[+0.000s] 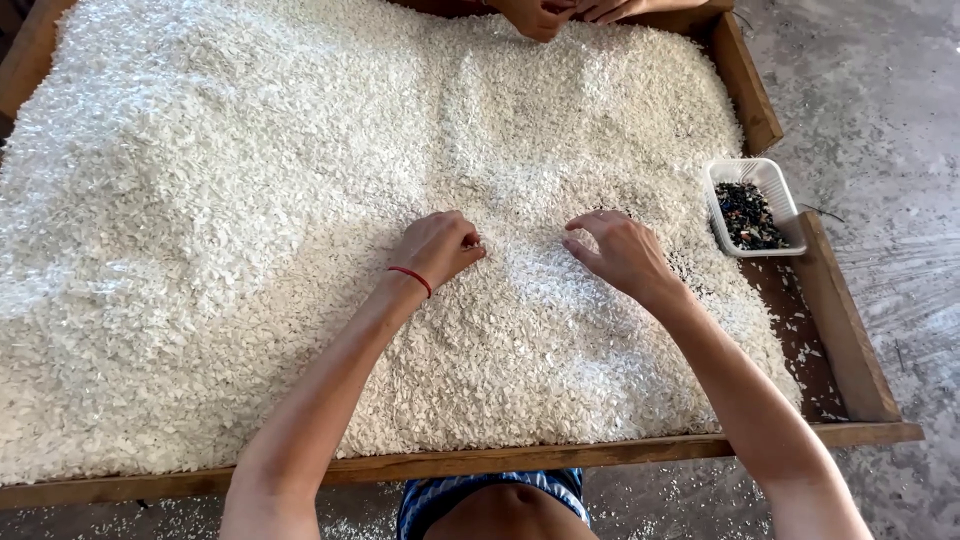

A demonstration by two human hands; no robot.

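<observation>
Down on the broad wooden-framed tray surface (850, 350), both hands are planted in the deep heap of small white flakes (250, 230) that fills it nearly edge to edge. Left hand (438, 247) now, red thread band (411, 279) at the wrist: fingers curled under, knuckles up, fingertips bunched together against the flakes near the middle of the heap, and whether anything sits pinched between them cannot be told. Right hand (620, 250), just beside it with a narrow strip of flakes between the two: palm down, fingers bent and loosely spread, tips resting on the flakes, nothing visibly gripped. Off to the right, at the edge of the heap where the dark bare floor of the tray shows, sits a small white rectangular plastic dish (770, 180) holding a little pile of dark mixed bits (748, 215), well apart from the right hand. Up at the far rim, another person's hands (560, 12) reach onto the same heap, cut off by the top of the view. A grey concrete floor (890, 100) runs along the right side, with stray white flakes scattered below the near rail, and blue striped cloth (490, 495) shows at the bottom, between the person's two forearms.
</observation>
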